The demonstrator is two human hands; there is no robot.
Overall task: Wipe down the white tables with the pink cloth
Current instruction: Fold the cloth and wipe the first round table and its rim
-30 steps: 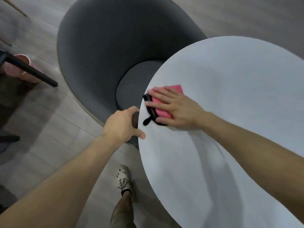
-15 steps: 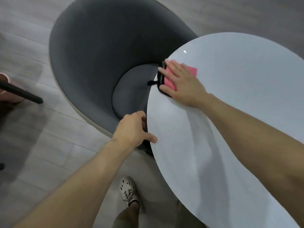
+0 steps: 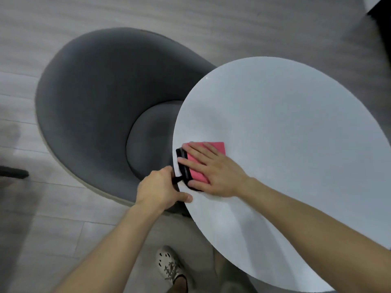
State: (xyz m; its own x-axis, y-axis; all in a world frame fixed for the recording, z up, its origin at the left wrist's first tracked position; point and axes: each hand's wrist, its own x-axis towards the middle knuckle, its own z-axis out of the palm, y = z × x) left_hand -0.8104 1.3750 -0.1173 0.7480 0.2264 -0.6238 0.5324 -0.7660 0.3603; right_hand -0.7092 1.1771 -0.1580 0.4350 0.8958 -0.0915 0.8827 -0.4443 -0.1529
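Grey chair (image 3: 95,106) close beside round white table (image 3: 285,127)

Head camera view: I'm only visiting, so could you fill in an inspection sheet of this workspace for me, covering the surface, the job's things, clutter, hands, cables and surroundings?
Surface: round white table; no stains that I can make out.
Job's things: pink cloth with a black edge, lying flat by the table's rim on the chair side.
Clutter: nothing seen.
Hands: right hand lies flat on the cloth with straight fingers; left hand grips the table's rim, thumb on top.
Cables: nothing seen.
Surroundings: grey chair drawn up against the table, pale plank floor, and the person's shoe below.
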